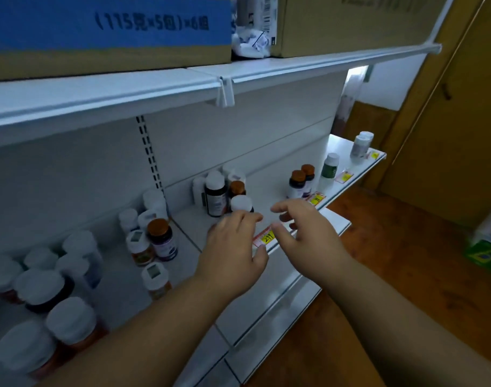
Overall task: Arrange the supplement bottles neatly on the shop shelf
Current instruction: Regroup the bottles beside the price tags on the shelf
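Supplement bottles stand in loose groups along the white shelf (275, 188). A dark bottle with a white cap (241, 203) stands just beyond my left hand (233, 247), whose fingertips reach its base with the fingers apart. Behind it are a taller dark bottle (216, 192) and an orange-capped one (236, 188). My right hand (303, 233) hovers over the shelf's front edge, fingers spread, holding nothing. Two orange-capped bottles (301, 182) stand further right, then a green-labelled bottle (329, 167) and a white pair (361, 143). Several white-capped bottles (57, 303) crowd the left end.
A yellow price tag (266, 237) sits on the front rail between my hands. The upper shelf (155, 88) carries a blue-printed carton (107, 29) and a plain carton (350, 20). Wooden floor (406, 247) and a wooden panel (448, 135) lie to the right.
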Motion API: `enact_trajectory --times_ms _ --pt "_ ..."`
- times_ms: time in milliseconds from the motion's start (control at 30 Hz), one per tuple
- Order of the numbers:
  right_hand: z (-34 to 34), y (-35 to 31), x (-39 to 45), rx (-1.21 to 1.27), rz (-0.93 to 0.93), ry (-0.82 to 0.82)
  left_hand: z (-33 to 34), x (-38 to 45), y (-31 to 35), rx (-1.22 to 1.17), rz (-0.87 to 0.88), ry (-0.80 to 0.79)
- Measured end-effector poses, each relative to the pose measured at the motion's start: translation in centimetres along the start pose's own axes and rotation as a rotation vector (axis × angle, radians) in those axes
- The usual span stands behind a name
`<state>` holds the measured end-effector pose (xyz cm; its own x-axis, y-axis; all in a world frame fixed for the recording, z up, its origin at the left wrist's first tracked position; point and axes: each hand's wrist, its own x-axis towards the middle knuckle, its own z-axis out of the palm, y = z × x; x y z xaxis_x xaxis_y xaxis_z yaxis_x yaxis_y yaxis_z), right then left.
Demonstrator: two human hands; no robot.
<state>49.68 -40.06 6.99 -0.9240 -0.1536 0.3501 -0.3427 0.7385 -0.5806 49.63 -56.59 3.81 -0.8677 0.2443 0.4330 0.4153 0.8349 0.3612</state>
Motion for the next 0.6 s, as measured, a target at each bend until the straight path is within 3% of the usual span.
enact_trajectory --times_ms 267,400,467,600 --pt "3.4 6.3 12.2 0.011 -0.181 -0.160 3.3 5.1 -1.9 0.077 -0.147 0.115" --pt "5.8 9.1 19.3 -0.047 -0.287 -0.492 4.3 7.0 -1.5 0.122 -0.273 0.184" --pt "6.7 9.6 21.5 -0.073 -0.425 -0.613 5.0 7.5 -0.8 0.158 -0.340 0.201" --pt "7.6 10.4 22.9 -0.069 -0.604 -0.647 6.1 8.3 0.8 0.236 -0.454 0.236"
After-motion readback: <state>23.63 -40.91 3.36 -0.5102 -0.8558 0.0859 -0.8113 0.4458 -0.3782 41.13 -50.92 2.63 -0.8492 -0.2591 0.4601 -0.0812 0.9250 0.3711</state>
